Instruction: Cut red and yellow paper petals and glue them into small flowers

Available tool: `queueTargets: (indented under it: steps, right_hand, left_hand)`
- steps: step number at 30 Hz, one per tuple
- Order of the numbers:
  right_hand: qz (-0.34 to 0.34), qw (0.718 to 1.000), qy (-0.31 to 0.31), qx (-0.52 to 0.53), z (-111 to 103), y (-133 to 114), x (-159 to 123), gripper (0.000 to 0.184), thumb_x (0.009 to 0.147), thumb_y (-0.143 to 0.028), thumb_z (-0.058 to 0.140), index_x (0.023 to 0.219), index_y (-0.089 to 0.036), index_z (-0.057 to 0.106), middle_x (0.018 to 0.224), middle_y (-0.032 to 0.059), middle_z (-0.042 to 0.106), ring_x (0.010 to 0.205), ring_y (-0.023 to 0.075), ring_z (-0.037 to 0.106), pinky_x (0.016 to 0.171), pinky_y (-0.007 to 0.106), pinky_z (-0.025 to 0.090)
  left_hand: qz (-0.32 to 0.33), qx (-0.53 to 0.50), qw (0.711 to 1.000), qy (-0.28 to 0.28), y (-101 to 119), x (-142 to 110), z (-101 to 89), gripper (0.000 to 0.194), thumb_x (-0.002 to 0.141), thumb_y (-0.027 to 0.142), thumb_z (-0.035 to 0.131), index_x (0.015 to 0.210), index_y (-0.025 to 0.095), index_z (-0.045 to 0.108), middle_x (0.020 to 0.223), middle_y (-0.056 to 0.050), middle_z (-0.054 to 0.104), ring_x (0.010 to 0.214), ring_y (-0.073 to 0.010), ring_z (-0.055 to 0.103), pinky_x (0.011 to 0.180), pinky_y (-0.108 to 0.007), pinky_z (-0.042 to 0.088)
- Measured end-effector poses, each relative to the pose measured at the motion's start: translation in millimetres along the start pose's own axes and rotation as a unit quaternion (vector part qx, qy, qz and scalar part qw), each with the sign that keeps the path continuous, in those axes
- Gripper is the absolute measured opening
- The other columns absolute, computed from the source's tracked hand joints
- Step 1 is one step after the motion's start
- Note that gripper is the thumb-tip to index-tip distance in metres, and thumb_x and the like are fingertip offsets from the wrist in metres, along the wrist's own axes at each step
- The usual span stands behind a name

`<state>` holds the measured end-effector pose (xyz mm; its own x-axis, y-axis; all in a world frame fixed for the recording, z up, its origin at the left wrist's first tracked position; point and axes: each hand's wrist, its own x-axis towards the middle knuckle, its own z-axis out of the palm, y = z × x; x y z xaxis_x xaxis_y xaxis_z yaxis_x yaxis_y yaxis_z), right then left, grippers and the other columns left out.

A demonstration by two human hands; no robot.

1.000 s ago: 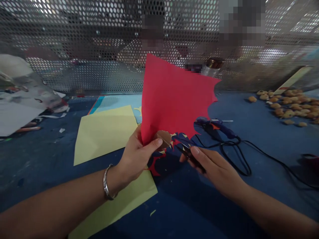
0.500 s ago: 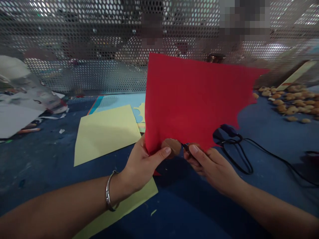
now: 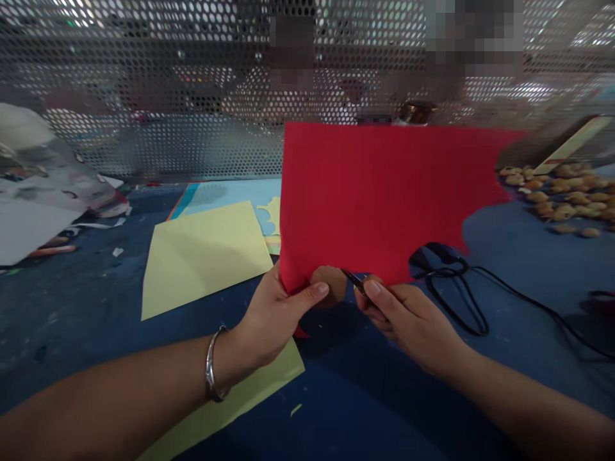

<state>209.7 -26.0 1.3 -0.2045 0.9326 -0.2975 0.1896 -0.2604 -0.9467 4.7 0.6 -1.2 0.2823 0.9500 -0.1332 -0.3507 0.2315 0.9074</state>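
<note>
A large sheet of red paper [image 3: 365, 192] stands up in front of me, its right and lower edges cut into scallops. My left hand [image 3: 273, 310], with a silver bangle on the wrist, pinches the sheet's lower left corner. Under its thumb, a round brown cardboard disc [image 3: 335, 287] lies against the paper. My right hand [image 3: 398, 314] grips scissors [image 3: 354, 282]; their dark blades touch the paper's lower edge beside the disc, and the fingers mostly hide the handles.
Pale yellow sheets [image 3: 206, 256] lie on the blue table [image 3: 375, 410], one under my left forearm. Black cord [image 3: 480, 326] loops at right, near a pile of small brown shells or nuts [image 3: 571, 198]. A perforated metal screen [image 3: 202, 121] rises behind; white scraps [image 3: 38, 218] lie left.
The red sheet's top edge has dropped and its right side has swung slightly outward. More of the scissor blades shows now, close to the disc. Both hands stay nearly in place.
</note>
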Motion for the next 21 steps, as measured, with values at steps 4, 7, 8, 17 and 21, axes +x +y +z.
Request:
queueTargets:
  steps: [4,7,8,17,21]
  right_hand:
    - [-0.007,1.000,0.016,-0.006,-0.7,2.1,0.0,0.069,0.086,-0.088,0.054,0.077,-0.020,0.059,0.059,-0.0082,0.025,0.049,0.0070,0.020,0.043,0.025,0.013]
    - [-0.024,1.000,0.017,-0.008,-0.5,0.0,-0.2,0.065,0.087,-0.085,0.057,0.076,-0.021,0.056,0.060,-0.0081,0.028,0.049,0.0070,0.022,0.042,0.024,0.015]
    - [-0.028,0.999,0.017,-0.011,-0.5,-0.5,-0.3,0.065,0.088,-0.085,0.057,0.076,-0.021,0.056,0.060,-0.0081,0.028,0.049,0.0068,0.022,0.042,0.024,0.014]
    - [-0.044,0.998,0.025,-0.027,-2.3,1.6,-1.0,0.061,0.093,-0.079,0.055,0.076,-0.021,0.057,0.061,-0.0075,0.028,0.050,0.0072,0.021,0.043,0.024,0.015]
    - [-0.042,0.998,0.021,-0.037,-1.3,0.7,-1.5,0.066,0.090,-0.084,0.053,0.075,-0.021,0.057,0.060,-0.0079,0.026,0.050,0.0077,0.020,0.042,0.025,0.014]
  left_hand:
    - [0.007,0.004,1.000,-0.003,-0.5,0.3,-0.1,0.031,0.077,0.030,0.090,0.099,0.016,0.072,0.095,-0.005,0.076,0.090,-0.0180,0.069,0.088,-0.033,0.059]
    - [0.023,-0.022,0.999,-0.007,1.9,0.9,1.6,0.026,0.078,0.029,0.089,0.090,0.015,0.071,0.085,-0.003,0.072,0.083,-0.0161,0.067,0.085,-0.031,0.058]
    - [0.028,-0.028,0.999,-0.008,2.5,1.0,2.1,0.024,0.078,0.028,0.088,0.088,0.015,0.070,0.083,-0.003,0.071,0.082,-0.0156,0.066,0.084,-0.031,0.058]
    - [0.028,-0.016,0.999,-0.003,4.0,-0.4,3.6,0.029,0.076,0.033,0.092,0.084,0.015,0.070,0.081,-0.003,0.069,0.079,-0.0154,0.064,0.079,-0.030,0.058]
    - [0.021,0.010,1.000,-0.007,-1.1,-0.3,0.7,0.030,0.078,0.034,0.091,0.086,0.016,0.069,0.080,-0.001,0.066,0.078,-0.0140,0.063,0.080,-0.030,0.057]
